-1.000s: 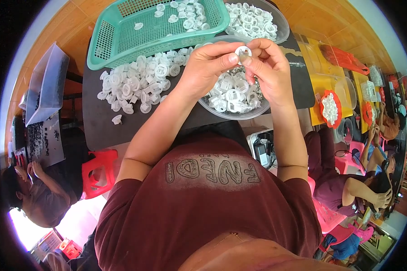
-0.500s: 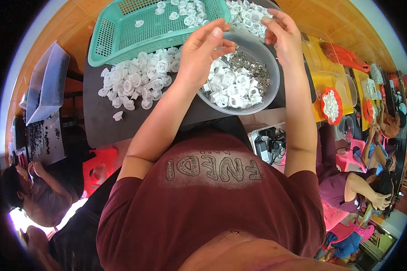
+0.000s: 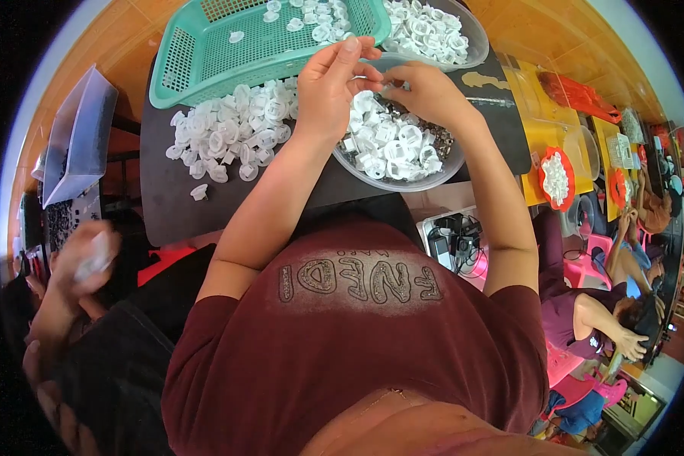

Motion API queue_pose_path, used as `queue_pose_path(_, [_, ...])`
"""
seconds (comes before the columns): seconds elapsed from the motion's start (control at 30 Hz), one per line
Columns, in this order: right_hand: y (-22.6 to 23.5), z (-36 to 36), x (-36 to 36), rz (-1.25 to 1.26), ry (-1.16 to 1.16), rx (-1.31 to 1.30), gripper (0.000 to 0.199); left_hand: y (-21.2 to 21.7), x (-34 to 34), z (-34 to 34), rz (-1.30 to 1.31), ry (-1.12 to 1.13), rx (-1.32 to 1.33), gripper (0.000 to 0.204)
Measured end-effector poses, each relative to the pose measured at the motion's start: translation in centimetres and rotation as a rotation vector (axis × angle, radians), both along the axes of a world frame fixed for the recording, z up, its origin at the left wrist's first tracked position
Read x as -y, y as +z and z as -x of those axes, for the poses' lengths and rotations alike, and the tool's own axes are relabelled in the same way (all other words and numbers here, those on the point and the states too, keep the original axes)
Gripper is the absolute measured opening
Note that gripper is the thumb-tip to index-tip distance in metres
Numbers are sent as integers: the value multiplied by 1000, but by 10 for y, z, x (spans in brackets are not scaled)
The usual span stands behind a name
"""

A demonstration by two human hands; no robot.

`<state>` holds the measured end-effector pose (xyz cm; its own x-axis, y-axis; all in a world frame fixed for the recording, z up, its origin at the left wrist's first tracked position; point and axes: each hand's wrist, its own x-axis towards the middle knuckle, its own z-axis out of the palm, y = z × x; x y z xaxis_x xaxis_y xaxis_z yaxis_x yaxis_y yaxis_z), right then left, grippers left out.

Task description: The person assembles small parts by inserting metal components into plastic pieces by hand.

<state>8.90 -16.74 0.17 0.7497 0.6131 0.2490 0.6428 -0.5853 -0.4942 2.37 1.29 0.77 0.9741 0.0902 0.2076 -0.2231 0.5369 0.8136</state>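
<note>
My left hand (image 3: 334,83) and my right hand (image 3: 425,91) meet above a clear round bowl (image 3: 403,184) filled with small white plastic ring parts and small metal pieces. The fingertips of both hands pinch one small white part (image 3: 378,83) between them. A heap of the same white ring parts (image 3: 235,133) lies on the dark table (image 3: 167,197) to the left of the bowl. Beyond my hands stands a teal plastic basket (image 3: 205,53) with a few white parts inside it.
A second clear bowl (image 3: 433,30) of white parts sits at the back. Yellow tables with red dishes (image 3: 556,178) stand to the right, where other people work. Another person's hand (image 3: 83,258) moves at the left. A power strip (image 3: 452,235) lies below the table.
My hands went from the bowl's near side out toward the basket, then came back together over the bowl. A person's hand has come into view at the left.
</note>
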Motion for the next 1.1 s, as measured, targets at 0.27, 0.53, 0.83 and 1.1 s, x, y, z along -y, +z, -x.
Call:
queue_pose_path(0.27, [20, 6, 16, -630, -24, -838, 19, -5, 5, 1, -255, -20, -108, 31])
queue_pose_path(0.53, [18, 29, 17, -927, 52, -991, 20, -3, 10, 3, -231, -97, -71, 28])
queue_pose_path(0.83, [24, 50, 4, -870, -128, -540, 16, -8, 13, 1, -145, -64, -72, 18])
queue_pose_path(1.1, [38, 42, 14, -788, -111, -565, 19, -5, 8, -1, -91, -243, -82, 22])
